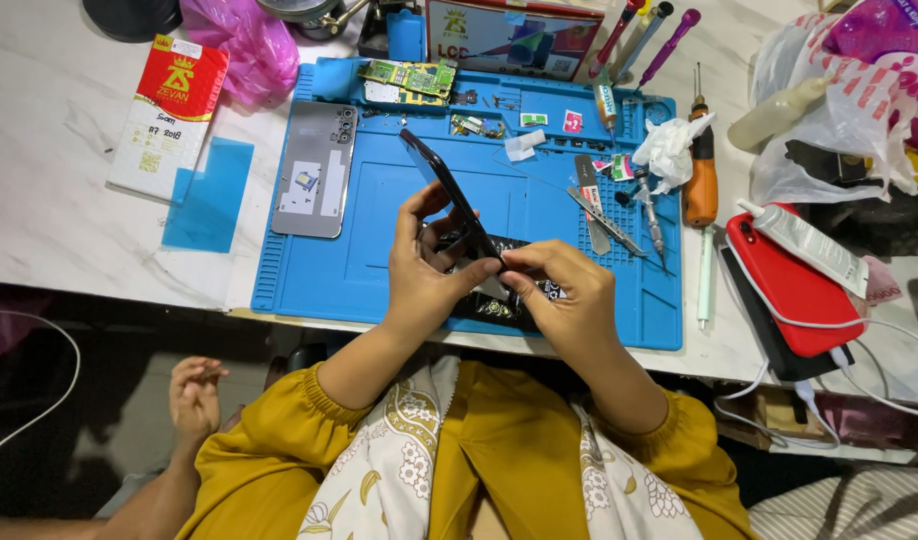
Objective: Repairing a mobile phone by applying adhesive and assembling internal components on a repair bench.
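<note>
A red and white flat packet (169, 115) is lying on the pale marbled table (49, 150) left of the blue rubbery work mat (379, 260), beside a translucent blue film sheet (209, 195); a red-bordered box (514, 35) is standing at the mat's far edge. A slim dark phone (449, 195) is being held tilted on edge above the mat's middle, gripped by the left hand (424, 270) with fingers curled round it. Its lower end is being pinched by the right hand (569, 300). A grey back cover (316, 168) is resting flat on the mat, and an orange-handled screwdriver (699, 170) is lying just beyond the mat's right edge.
</note>
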